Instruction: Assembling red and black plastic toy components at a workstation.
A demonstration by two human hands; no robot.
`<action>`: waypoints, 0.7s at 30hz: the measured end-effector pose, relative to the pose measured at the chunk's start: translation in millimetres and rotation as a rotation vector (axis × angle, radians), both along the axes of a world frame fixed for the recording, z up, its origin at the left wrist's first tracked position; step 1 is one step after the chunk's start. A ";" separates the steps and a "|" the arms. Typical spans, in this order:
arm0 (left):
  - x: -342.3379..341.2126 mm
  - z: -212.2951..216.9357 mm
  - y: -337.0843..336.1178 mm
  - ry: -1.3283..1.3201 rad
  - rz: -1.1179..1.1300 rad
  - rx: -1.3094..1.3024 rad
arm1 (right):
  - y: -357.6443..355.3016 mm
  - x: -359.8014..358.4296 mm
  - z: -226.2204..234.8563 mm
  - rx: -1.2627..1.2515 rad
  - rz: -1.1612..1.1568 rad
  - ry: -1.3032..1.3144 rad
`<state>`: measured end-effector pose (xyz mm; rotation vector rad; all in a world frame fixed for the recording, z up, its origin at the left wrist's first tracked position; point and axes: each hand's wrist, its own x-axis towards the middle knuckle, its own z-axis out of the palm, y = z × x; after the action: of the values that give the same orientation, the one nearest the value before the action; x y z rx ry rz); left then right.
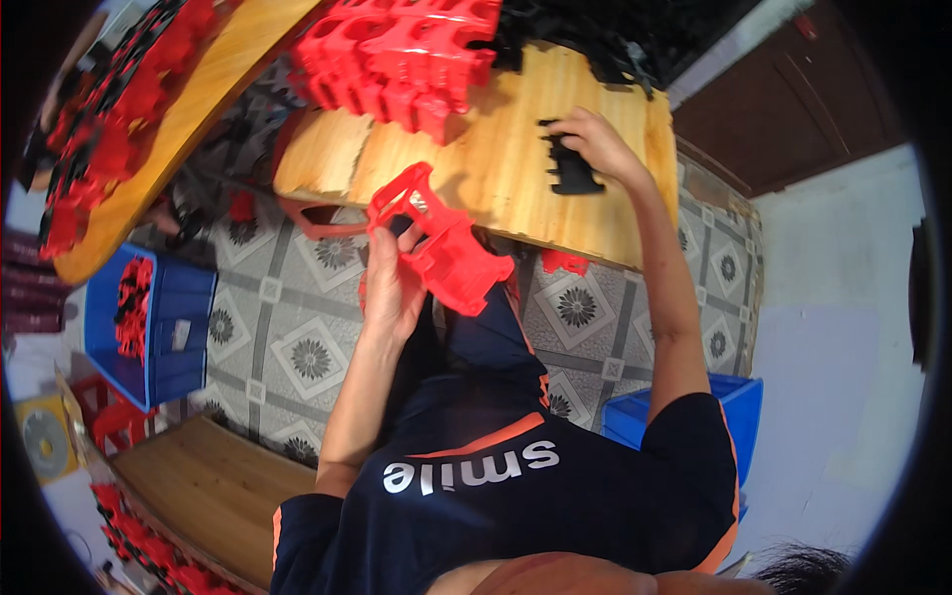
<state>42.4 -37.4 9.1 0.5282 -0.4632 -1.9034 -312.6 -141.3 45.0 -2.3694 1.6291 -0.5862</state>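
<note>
1. The left grip (392, 273) is clamped on a red plastic frame (454, 260). Fingers and thumb hold it at its left side, so most of the frame reaches out to the right of this grip, uncovered. I think it is held this way to keep its hollow shape in clear sight.

2. The right grip (587, 141) has its fingers bent over the far end of a black plastic piece (573, 174). The thumb is not clear to me, so I cannot tell if the piece is pinched or only touched.

3. Under the right grip is the wooden tabletop (506, 193); its flat surface probably gives the black piece a support. The red frame is at the near edge of it, in front of the body, maybe because there it is easy to turn.

4. Beyond the left grip, red frames stand in a stack (397, 69), seemingly nested to save room. Beyond the right grip there is a dark heap of black pieces (635, 64), perhaps put there to be within reach.

5. Farther out, to the left of the left grip, a blue bin (180, 342) on the patterned floor (307, 357) contains red and black parts (133, 307).
</note>
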 end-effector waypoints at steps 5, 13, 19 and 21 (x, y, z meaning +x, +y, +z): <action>9.0 -0.5 -9.5 0.074 0.050 -0.007 | 51.8 20.6 9.3 0.160 -0.176 -0.305; 6.1 0.1 -2.5 0.060 0.160 -0.044 | 151.3 196.4 46.9 -0.248 -0.203 -0.426; 6.8 14.6 3.4 0.086 0.158 -0.152 | 151.3 215.1 32.3 -0.345 -0.240 -0.414; 9.5 -0.6 0.8 0.066 0.150 -0.150 | 152.5 218.8 30.0 -0.334 -0.239 -0.417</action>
<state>51.9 -36.6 8.5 0.3896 -0.5046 -1.7221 -93.9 11.3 75.1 -2.0629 1.7264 -1.3901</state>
